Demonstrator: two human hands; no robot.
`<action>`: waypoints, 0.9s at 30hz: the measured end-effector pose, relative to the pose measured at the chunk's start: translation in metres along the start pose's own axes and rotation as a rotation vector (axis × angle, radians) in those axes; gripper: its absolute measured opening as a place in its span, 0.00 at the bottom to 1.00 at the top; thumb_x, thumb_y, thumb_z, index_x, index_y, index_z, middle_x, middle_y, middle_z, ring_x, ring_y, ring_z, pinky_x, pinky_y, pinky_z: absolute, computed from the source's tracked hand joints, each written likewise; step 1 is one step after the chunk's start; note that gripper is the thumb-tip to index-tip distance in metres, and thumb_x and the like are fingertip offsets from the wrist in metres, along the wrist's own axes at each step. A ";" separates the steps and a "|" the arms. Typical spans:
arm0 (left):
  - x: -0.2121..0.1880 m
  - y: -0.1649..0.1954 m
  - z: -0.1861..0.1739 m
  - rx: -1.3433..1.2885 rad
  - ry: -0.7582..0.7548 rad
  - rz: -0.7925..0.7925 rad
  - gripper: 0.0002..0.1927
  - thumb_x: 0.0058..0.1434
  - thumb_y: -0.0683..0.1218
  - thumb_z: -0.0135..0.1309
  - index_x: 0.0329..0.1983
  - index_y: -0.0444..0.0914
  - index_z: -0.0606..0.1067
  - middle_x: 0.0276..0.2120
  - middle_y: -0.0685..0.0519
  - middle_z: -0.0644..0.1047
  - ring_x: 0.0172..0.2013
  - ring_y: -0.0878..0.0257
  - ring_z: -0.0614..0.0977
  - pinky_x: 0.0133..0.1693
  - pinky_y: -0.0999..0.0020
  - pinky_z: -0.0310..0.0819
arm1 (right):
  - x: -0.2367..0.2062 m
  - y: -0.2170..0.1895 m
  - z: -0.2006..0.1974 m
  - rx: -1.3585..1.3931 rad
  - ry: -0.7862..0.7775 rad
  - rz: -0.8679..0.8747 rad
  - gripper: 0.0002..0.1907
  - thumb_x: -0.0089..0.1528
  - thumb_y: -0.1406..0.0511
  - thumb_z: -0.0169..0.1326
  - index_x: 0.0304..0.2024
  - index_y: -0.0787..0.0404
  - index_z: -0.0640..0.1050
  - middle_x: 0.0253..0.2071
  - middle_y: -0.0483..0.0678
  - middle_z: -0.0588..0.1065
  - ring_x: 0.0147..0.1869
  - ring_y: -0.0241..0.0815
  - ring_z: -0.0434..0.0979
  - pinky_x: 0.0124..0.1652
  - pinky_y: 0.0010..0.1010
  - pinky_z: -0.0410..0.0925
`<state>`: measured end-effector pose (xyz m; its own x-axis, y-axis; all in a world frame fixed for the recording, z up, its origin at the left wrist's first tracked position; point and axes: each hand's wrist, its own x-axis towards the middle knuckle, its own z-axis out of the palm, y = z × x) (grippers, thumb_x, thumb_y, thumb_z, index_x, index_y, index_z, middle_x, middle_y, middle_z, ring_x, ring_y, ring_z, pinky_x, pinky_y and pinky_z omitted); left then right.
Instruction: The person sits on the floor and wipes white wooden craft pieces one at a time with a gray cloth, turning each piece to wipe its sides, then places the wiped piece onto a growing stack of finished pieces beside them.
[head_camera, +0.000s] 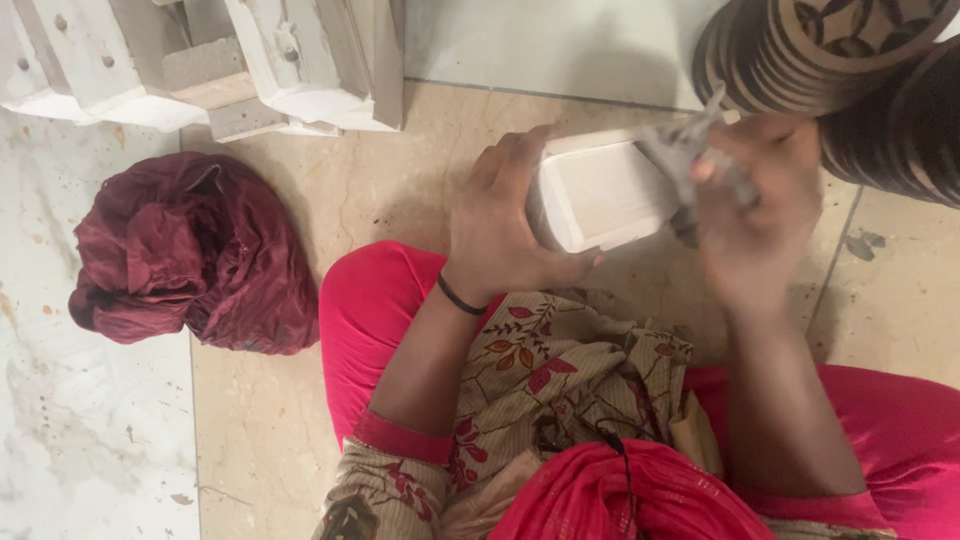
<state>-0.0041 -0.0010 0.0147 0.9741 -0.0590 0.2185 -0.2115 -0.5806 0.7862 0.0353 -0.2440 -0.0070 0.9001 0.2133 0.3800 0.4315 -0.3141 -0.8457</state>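
Pink-trousered knees sit nearest; above them the left hand (500, 225) grips a white-painted rectangular wooden block (598, 195); the blurred right hand (755, 215) closes on a grey rag (690, 155), seemingly mid-rubbing, unfinished.

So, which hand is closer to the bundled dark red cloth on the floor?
The left hand. It grips the white rectangular block, with the bundled dark red cloth lying apart on its outer side. The right hand, holding a grey rag, is beyond the block.

Block (600, 195) at center, btwn left hand (500, 225) at 9 o'clock and right hand (755, 215) at 3. Cloth bundle (190, 255) well apart at 9; stacked pieces (210, 60) at 11.
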 end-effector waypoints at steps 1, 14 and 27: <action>-0.001 -0.001 -0.001 0.001 0.000 0.013 0.53 0.38 0.58 0.74 0.67 0.37 0.66 0.52 0.45 0.76 0.52 0.47 0.80 0.54 0.55 0.77 | -0.002 -0.013 0.011 0.233 -0.065 -0.034 0.13 0.62 0.78 0.52 0.46 0.60 0.78 0.50 0.50 0.71 0.51 0.42 0.77 0.46 0.33 0.75; 0.000 -0.009 0.005 -0.042 0.129 -0.126 0.51 0.44 0.59 0.73 0.68 0.36 0.65 0.50 0.46 0.76 0.51 0.52 0.82 0.53 0.58 0.78 | -0.005 0.036 -0.026 -0.301 -0.091 0.162 0.09 0.71 0.78 0.58 0.52 0.65 0.80 0.50 0.51 0.74 0.51 0.42 0.78 0.50 0.27 0.70; 0.002 -0.031 0.010 -0.141 0.280 -0.425 0.25 0.56 0.56 0.68 0.49 0.36 0.78 0.41 0.49 0.77 0.42 0.56 0.80 0.45 0.62 0.75 | -0.003 0.017 0.009 -0.014 -0.302 0.185 0.17 0.57 0.79 0.59 0.44 0.57 0.81 0.49 0.47 0.72 0.51 0.43 0.77 0.49 0.31 0.74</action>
<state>0.0050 0.0090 -0.0152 0.9216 0.3881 -0.0053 0.1695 -0.3902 0.9050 0.0393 -0.2419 -0.0259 0.9052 0.4150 0.0911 0.2655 -0.3850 -0.8839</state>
